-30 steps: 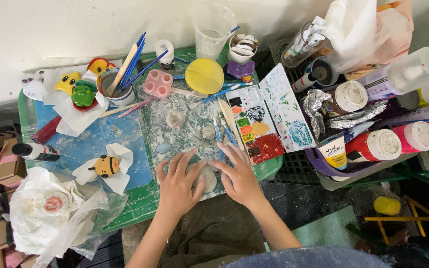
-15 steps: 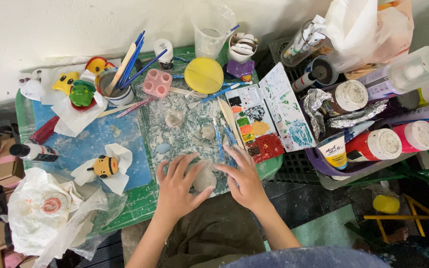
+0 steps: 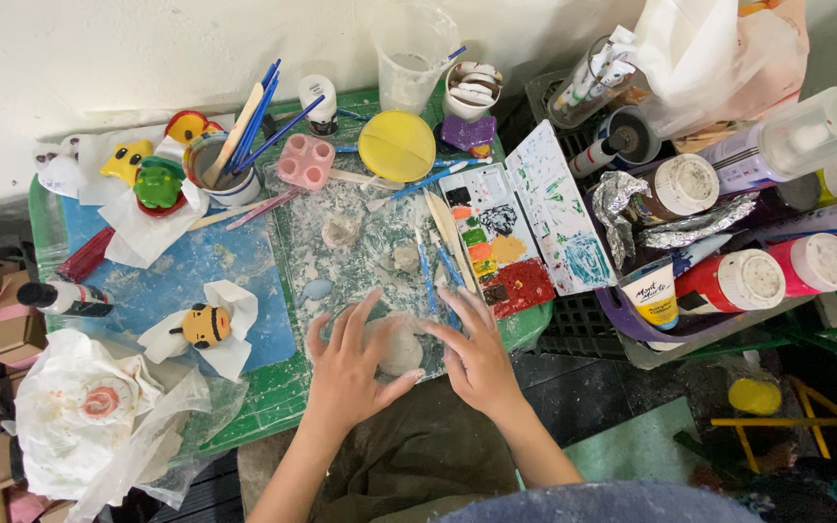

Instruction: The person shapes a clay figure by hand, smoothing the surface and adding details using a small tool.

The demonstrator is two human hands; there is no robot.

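Observation:
A lump of pale grey clay (image 3: 397, 347) lies on a clay-smeared plastic sheet (image 3: 360, 242) at the table's near edge. My left hand (image 3: 349, 368) presses on its left side with fingers spread, the thumb reaching under the lump. On the lump's right side rests my right hand (image 3: 477, 353), fingers together and touching it. Smaller clay bits (image 3: 339, 230) lie further back on the sheet. Thin wooden and blue tools (image 3: 443, 242) lie just beyond my right hand.
An open paint palette (image 3: 525, 228) sits right of the sheet. Paint bottles (image 3: 728, 281) fill a tray at right. A cup of brushes (image 3: 220, 165), a yellow lid (image 3: 396, 145) and a pink mould (image 3: 305, 162) stand behind. Small painted figures (image 3: 203, 324) rest on tissue at left.
Both hands have closed in around the clay lump and shifted slightly; the left hand's thumb now curls under it. The view is otherwise the same.

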